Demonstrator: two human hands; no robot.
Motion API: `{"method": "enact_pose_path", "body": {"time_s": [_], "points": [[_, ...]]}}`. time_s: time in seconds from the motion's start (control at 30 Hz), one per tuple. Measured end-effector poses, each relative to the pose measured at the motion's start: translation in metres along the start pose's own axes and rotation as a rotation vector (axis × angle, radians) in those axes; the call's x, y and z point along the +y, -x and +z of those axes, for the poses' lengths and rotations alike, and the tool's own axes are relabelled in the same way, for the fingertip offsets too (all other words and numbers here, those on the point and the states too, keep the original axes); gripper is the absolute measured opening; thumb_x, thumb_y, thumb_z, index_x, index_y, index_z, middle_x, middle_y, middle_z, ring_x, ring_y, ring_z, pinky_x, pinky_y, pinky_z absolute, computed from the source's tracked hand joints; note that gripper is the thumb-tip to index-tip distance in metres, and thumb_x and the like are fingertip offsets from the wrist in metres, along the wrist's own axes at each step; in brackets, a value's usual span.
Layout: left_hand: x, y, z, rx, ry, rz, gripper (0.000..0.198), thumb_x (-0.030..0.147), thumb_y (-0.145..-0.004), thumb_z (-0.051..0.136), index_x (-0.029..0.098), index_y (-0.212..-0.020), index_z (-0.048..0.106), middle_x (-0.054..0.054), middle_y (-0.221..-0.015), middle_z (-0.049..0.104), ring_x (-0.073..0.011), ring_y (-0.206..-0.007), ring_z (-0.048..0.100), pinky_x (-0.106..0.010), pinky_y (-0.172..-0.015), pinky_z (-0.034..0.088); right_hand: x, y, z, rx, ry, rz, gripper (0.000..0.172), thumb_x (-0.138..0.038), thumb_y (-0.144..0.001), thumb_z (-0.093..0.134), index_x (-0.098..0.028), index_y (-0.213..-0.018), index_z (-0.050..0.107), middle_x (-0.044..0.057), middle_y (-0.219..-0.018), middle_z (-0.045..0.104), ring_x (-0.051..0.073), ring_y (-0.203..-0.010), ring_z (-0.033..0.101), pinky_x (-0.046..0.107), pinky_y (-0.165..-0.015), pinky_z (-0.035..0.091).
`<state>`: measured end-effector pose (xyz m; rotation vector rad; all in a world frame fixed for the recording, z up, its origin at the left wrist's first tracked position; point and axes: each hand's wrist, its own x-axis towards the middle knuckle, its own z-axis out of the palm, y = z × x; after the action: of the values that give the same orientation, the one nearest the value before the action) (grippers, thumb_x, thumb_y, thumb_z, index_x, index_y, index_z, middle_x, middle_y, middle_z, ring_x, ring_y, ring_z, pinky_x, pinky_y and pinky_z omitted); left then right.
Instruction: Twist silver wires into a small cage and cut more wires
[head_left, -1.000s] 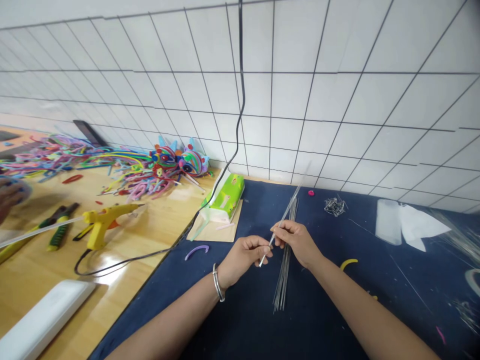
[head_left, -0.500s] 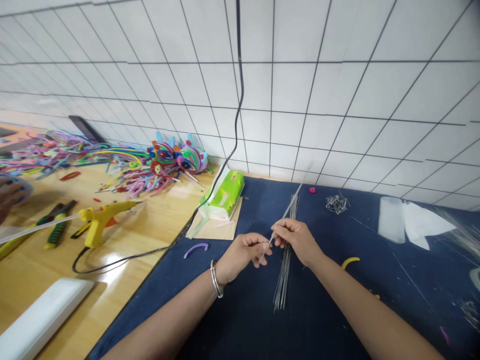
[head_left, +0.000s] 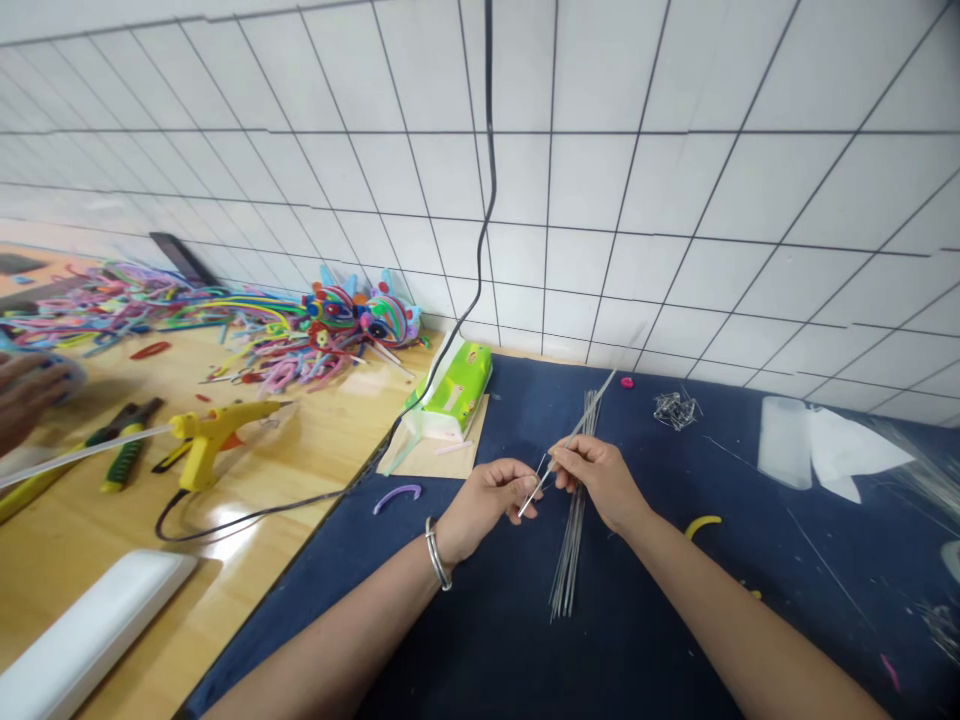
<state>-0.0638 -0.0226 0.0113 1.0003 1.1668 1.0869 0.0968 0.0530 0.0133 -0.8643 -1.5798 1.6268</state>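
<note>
My left hand [head_left: 486, 500], with a silver bangle on its wrist, and my right hand [head_left: 600, 478] meet over a dark blue mat [head_left: 480, 620]. Both pinch one thin metal wire [head_left: 596, 398] that slants up and to the right from my fingers. Under my right hand a bundle of several straight wires [head_left: 568, 560] lies flat on the mat, running toward me.
A green tissue pack [head_left: 452, 392] and a purple curved piece [head_left: 397, 494] lie left of my hands. A yellow glue gun [head_left: 210, 436], pliers [head_left: 124, 455] and colourful pipe cleaners [head_left: 247, 335] cover the wooden table; another person's hand [head_left: 26, 395] shows at far left. Metal pins [head_left: 675, 408] and plastic sheets [head_left: 814, 450] lie right.
My hands stay pinched on the wire and have shifted only slightly; the view has drifted a little. The other person's hand at far left has moved further in.
</note>
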Motion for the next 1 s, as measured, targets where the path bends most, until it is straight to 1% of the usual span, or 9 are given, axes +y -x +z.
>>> {"method": "enact_pose_path", "body": {"time_s": [0.17,0.4,0.73,0.9,1.0], "points": [[-0.001,0.000,-0.003,-0.017,-0.002,-0.034,0.028,0.039,-0.075,0.057,0.012,-0.081,0.056,-0.006,-0.075,0.064,-0.0121,-0.057,0.061,-0.019,-0.047,0.041,-0.001,0.001,0.003,0.002,0.013,-0.017,0.022,-0.038,-0.077,0.054,-0.017,-0.074,0.059,0.000,-0.060,0.057,0.009,-0.050,0.052,0.022,-0.048,0.041],[0.000,0.002,-0.005,-0.100,0.008,-0.057,0.027,0.037,-0.076,0.057,0.010,-0.079,0.056,-0.007,-0.074,0.064,-0.0137,-0.059,0.063,-0.019,-0.048,0.043,-0.007,0.002,0.007,-0.005,0.088,-0.041,0.022,-0.039,-0.077,0.055,-0.018,-0.077,0.059,-0.001,-0.059,0.057,0.010,-0.050,0.052,0.023,-0.049,0.042],[-0.001,0.002,-0.005,-0.129,0.014,-0.075,0.027,0.036,-0.074,0.060,0.011,-0.084,0.057,-0.007,-0.078,0.065,-0.0145,-0.064,0.064,-0.020,-0.052,0.046,-0.007,0.006,0.010,0.045,0.214,-0.121,0.022,-0.039,-0.079,0.052,-0.017,-0.077,0.059,-0.002,-0.056,0.055,0.010,-0.050,0.053,0.022,-0.050,0.044],[-0.003,0.003,-0.005,-0.138,-0.008,-0.060,0.025,0.034,-0.074,0.059,0.012,-0.085,0.057,-0.007,-0.078,0.066,-0.0151,-0.066,0.065,-0.022,-0.054,0.047,-0.011,0.009,0.013,0.051,0.265,-0.171,0.020,-0.036,-0.080,0.051,-0.017,-0.075,0.059,-0.002,-0.063,0.057,0.009,-0.052,0.053,0.021,-0.053,0.045],[-0.004,0.003,-0.006,-0.151,-0.037,-0.015,0.023,0.032,-0.075,0.059,0.012,-0.086,0.058,-0.007,-0.079,0.066,-0.0148,-0.067,0.064,-0.023,-0.057,0.047,-0.014,0.012,0.015,0.053,0.297,-0.199,0.018,-0.033,-0.081,0.051,-0.018,-0.077,0.059,-0.002,-0.064,0.056,0.009,-0.053,0.054,0.021,-0.054,0.044]]}}
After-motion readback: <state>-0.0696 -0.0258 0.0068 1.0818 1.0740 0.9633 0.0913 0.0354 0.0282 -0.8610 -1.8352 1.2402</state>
